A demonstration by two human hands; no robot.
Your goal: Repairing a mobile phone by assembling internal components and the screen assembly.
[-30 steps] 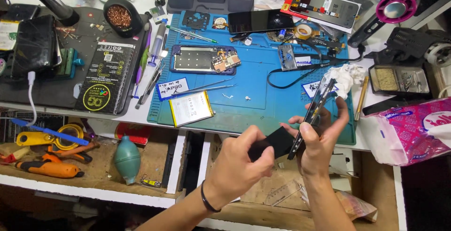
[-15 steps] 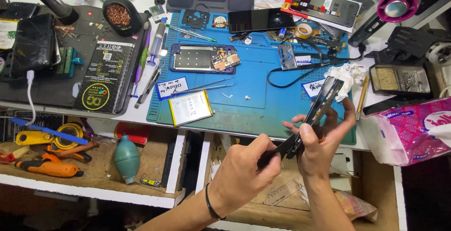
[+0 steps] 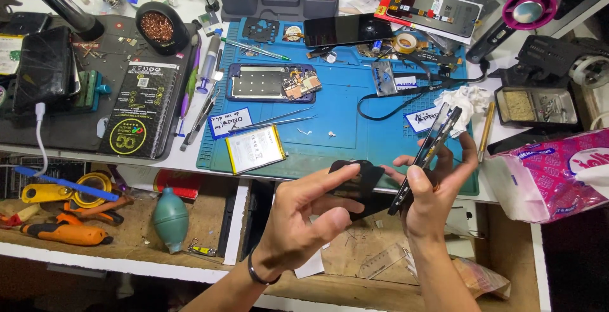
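The right hand (image 3: 434,191) grips a thin dark phone screen panel (image 3: 426,154) edge-on, thumb on the near face and fingers curled behind — closed firmly on it. The panel is tilted, its upper end above the near right corner of the blue work mat (image 3: 355,115), its lower end past the mat's near edge. The left hand (image 3: 304,220) is partly open, fingers spread; its thumb and fingertips pinch a black flexible sheet (image 3: 356,182), which hangs just off the mat's near edge and meets the panel's lower end.

On the mat, toward its far left, lies an opened phone frame (image 3: 273,83) with its circuit board exposed. Nearer, on the mat's left near corner, sits a flat battery (image 3: 255,149), with metal tweezers (image 3: 273,121) between it and the frame. A crumpled white tissue (image 3: 469,99) rests at the mat's right edge. Below the mat's left side, on a lower shelf, stands a green rubber air blower (image 3: 170,218) — well apart from both hands.
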